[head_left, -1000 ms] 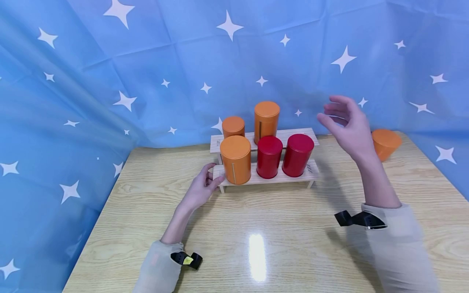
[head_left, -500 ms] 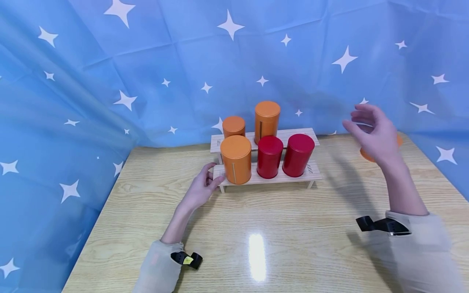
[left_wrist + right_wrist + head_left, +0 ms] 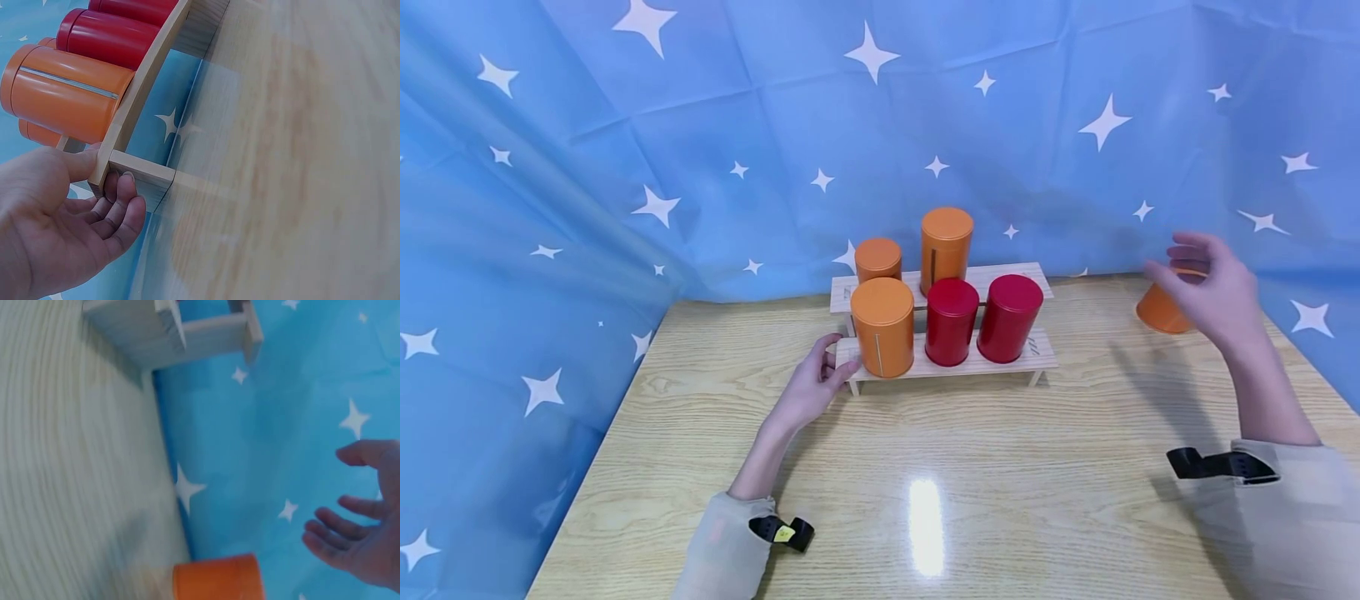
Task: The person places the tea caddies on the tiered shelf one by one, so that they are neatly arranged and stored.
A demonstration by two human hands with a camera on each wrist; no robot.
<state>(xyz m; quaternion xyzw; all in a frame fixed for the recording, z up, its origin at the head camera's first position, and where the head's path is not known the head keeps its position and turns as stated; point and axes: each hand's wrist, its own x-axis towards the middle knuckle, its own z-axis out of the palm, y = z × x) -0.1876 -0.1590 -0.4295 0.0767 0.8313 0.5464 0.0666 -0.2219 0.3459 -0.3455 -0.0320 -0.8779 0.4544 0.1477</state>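
Observation:
A two-tier wooden rack (image 3: 1042, 353) stands at the back of the table. My left hand (image 3: 808, 387) grips the left end of its lower shelf; in the left wrist view the thumb lies above the board (image 3: 139, 94) and the fingers curl below. On that shelf are a large orange canister (image 3: 886, 337) and two red canisters (image 3: 952, 325) (image 3: 1011, 321). Two more orange canisters (image 3: 946, 242) (image 3: 878, 257) occupy the upper shelf. My right hand (image 3: 1217, 296), fingers loosely bent and holding nothing, hovers by another orange canister (image 3: 1156, 313), partly hiding it.
A blue cloth (image 3: 775, 125) with white stars hangs behind and to the sides of the table. The wood-grain tabletop (image 3: 1000, 467) carries a bright light reflection in front. In the right wrist view the rack's end (image 3: 215, 337) lies near the cloth.
My right hand has moved right and slightly down, from beside the rack to the orange canister at the far right. The left hand and the canisters on the rack have stayed put.

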